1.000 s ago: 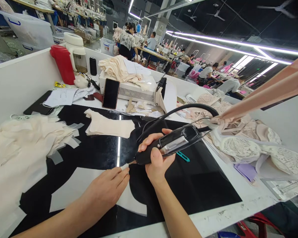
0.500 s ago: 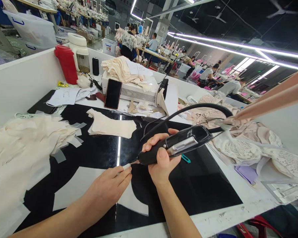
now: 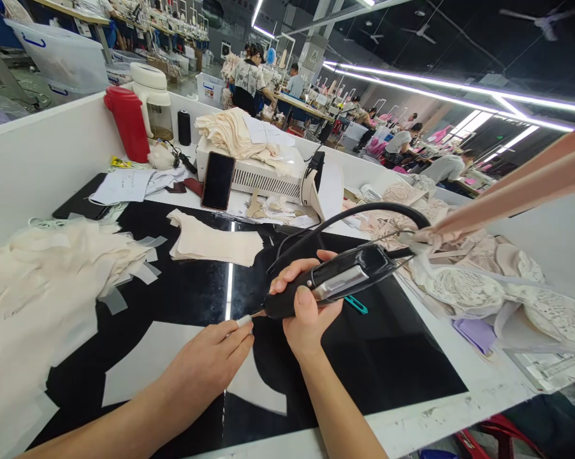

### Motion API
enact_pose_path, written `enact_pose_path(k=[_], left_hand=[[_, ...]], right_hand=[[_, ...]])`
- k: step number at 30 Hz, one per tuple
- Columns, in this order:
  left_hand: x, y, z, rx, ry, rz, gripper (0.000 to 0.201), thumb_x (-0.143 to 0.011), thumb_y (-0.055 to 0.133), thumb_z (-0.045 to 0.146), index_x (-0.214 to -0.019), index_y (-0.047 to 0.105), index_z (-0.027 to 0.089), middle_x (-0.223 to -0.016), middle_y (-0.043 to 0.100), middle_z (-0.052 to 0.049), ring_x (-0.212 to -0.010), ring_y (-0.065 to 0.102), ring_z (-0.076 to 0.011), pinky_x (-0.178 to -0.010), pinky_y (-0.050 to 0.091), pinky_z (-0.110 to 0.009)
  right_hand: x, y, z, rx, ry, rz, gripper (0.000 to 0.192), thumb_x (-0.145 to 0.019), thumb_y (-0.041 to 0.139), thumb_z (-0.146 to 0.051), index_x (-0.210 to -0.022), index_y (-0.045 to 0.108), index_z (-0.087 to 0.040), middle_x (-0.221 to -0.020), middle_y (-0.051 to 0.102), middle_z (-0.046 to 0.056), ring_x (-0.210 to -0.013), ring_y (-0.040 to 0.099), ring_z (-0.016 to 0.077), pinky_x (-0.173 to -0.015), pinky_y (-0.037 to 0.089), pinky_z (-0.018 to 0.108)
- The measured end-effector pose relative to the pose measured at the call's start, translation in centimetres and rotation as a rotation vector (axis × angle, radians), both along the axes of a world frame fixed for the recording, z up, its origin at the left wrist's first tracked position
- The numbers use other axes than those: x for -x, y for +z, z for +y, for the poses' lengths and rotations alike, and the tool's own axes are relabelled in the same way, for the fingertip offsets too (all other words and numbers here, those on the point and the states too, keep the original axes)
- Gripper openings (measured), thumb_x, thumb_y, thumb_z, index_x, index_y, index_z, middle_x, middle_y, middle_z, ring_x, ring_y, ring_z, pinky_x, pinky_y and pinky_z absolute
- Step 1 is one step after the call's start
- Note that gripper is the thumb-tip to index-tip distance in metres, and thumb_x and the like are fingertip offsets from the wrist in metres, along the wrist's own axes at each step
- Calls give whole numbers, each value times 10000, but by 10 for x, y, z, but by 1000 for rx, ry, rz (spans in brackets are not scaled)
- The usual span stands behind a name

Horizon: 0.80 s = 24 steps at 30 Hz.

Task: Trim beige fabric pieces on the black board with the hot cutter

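Observation:
My right hand (image 3: 304, 306) grips a black corded hand tool (image 3: 338, 280) with a silver trigger plate, its thin tip pointing left and down at the black glass worktop (image 3: 393, 357). The tip meets the edge of a flat white fabric piece (image 3: 146, 363) lying on the glass. My left hand (image 3: 208, 366) lies flat on that piece, fingers together, fingertips right beside the tool tip. The tool's black cable (image 3: 364, 213) arches up and away to the right.
A stack of cream cut pieces (image 3: 215, 245) lies behind the hands, a heap of cream fabric and scraps (image 3: 43, 274) at left, lace pieces (image 3: 464, 290) at right. A white machine (image 3: 263, 175) with a phone (image 3: 218, 180) leaning on it, a red flask (image 3: 129, 124) and papers stand at the back. Other people work at distant tables.
The tool and my right hand shifted slightly, rising and then settling back; the tip stays at the fabric edge. My left hand has barely moved on the white piece.

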State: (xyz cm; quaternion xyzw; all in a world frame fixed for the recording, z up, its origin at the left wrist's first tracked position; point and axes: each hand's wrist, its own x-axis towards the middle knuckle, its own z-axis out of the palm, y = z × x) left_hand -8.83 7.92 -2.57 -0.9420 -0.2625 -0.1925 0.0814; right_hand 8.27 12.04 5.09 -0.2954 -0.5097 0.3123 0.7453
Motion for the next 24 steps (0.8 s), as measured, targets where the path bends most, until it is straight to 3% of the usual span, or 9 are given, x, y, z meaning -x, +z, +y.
enact_pose_path(k=[11,24], left_hand=[[-2,5,1,-46,3,-60,350,-1003,402,-21,-1193,674,90,-1269,742,-77,-1038,687,-203,-908,524,-326],[-2,4,1,-17,5,-63,336,-1013,414,-4,-1205,671,95,-1281,737,-83,-1034,688,-199,-907,510,-328]], right_hand=[[1,0,-1,41,-55,-28,372,-952,686,-310,-1261,477,-319,-876,612,-47,-603,628,125,-582,559,313],[6,-1,0,16,-11,6,393,-945,714,-302,-1270,495,-325,-892,620,-49,-632,633,117,-593,556,298]])
